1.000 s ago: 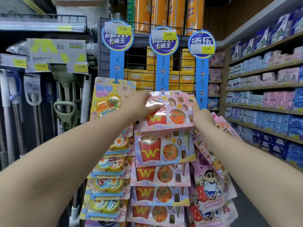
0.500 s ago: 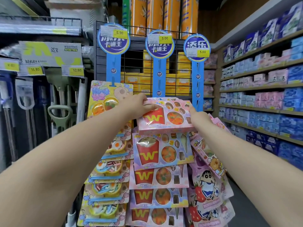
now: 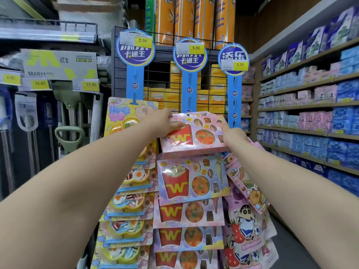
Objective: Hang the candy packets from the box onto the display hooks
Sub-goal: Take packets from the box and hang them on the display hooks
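– One pink candy packet (image 3: 196, 136), item in hand. Location?
– Held up, tilted, at the foot of the middle blue hook strip (image 3: 189, 88), with its top edge at the strip. Whether a hook is through its hole cannot be told. Left hand (image 3: 163, 121): fingers curled over the top left corner, thumb on the front. Right hand (image 3: 232, 133): pinching the right edge.
– Stock beneath?
– Same pink packets (image 3: 192, 179), a column overlapping downward, directly under the held one. Yellow packets (image 3: 126, 121) on the left strip, beside the left wrist. Cartoon pouches (image 3: 246, 220) on the right strip, under the right forearm.
– Backing?
– Black wire grid (image 3: 161, 78) carrying all three strips. Round price signs (image 3: 189, 55) on top: 8.90, 5.00, 5.00.
– Surroundings?
– Shop aisle. Shelves (image 3: 310, 117) of blue and pink boxes at right. Long-handled tools (image 3: 68, 136) hanging at left. Tall orange packs (image 3: 182, 18) above.
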